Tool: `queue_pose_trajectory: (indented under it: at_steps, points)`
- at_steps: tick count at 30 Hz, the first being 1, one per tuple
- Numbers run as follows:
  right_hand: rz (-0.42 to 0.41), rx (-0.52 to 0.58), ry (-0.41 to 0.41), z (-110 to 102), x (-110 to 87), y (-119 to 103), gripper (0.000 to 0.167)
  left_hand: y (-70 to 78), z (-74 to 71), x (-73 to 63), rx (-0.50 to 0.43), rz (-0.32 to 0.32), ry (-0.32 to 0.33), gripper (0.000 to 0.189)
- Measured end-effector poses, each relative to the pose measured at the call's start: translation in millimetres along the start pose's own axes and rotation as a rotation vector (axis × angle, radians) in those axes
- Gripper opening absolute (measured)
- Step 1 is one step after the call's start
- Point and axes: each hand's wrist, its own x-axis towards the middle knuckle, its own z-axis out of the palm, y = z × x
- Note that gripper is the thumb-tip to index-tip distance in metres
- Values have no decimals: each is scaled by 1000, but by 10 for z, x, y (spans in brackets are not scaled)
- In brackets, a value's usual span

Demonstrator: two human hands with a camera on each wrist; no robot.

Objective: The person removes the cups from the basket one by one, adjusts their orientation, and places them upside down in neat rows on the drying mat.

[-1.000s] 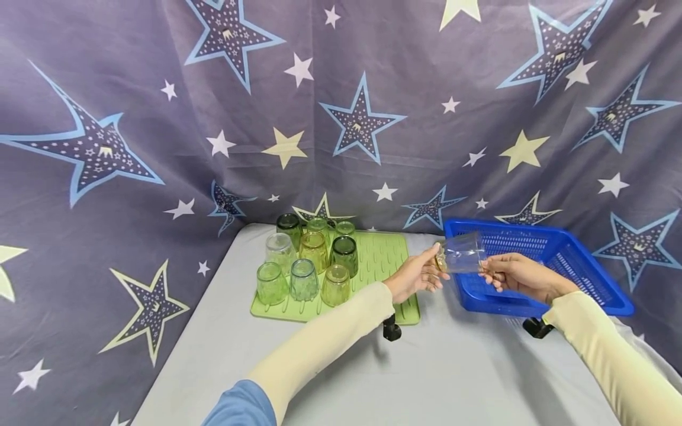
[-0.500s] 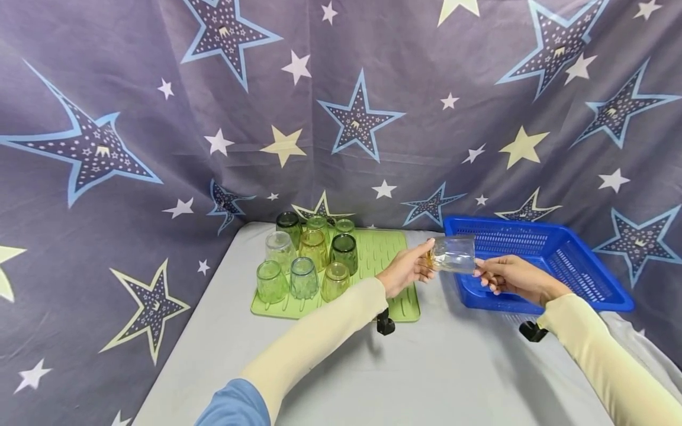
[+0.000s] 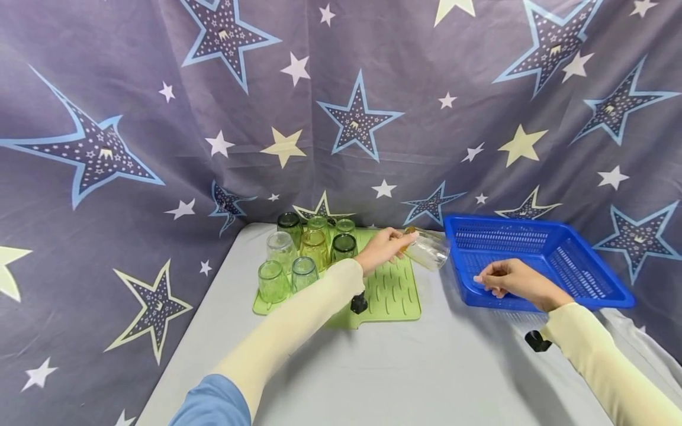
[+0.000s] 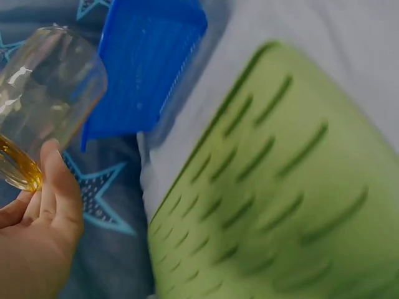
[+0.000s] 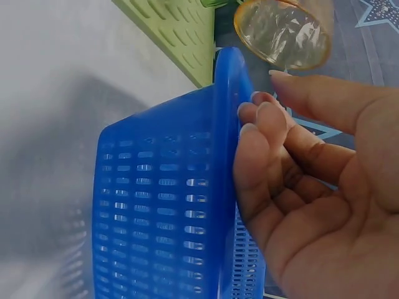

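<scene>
My left hand (image 3: 385, 248) grips a clear glass (image 3: 430, 249) by its amber-tinted base. The glass is tilted over the right side of the green drying mat (image 3: 391, 296), its mouth facing right and downward. In the left wrist view, thumb and fingers pinch the amber end of the glass (image 4: 59, 93). My right hand (image 3: 519, 284) is at the near rim of the blue basket (image 3: 463, 293), fingers loosely curled and holding nothing. The right wrist view has the right hand (image 5: 318, 187) beside the basket wall, its thumb pointing toward the glass mouth (image 5: 283, 34), apart from it.
Several upside-down glasses stand on the mat's left half, among them a green glass (image 3: 273, 283), a bluish glass (image 3: 304, 273) and a dark green glass (image 3: 343, 245). My left forearm covers part of the front row. A star-patterned cloth (image 3: 367, 177) hangs behind the table.
The right hand has let go of the glass and stays by the basket. My left hand has carried the glass leftward to the mat, and its mouth now dips lower.
</scene>
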Motion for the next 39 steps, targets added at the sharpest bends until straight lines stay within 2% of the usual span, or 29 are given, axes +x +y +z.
queue_pose_trajectory:
  at_steps: [9,15,21,24,28,32,39]
  points:
    - [12,12,16,31,-12,-13,35,149,-286,-72,446,65,83,69]
    - [2,25,17,-7,3,1,32,144,-357,-41,785,124,125,70]
    - [-11,31,21,14,-18,15,30,71,-388,-27,1038,189,81,66]
    - [-10,38,19,14,-15,30,31,15,-400,4,1152,192,55,68]
    - [-16,48,15,6,-8,31,32,-42,-420,32,1215,163,28,76]
    - [-19,54,17,2,-11,35,34,-75,-425,58,1247,152,27,79]
    - [-16,57,25,3,-11,59,33,-118,-410,77,1271,129,27,62]
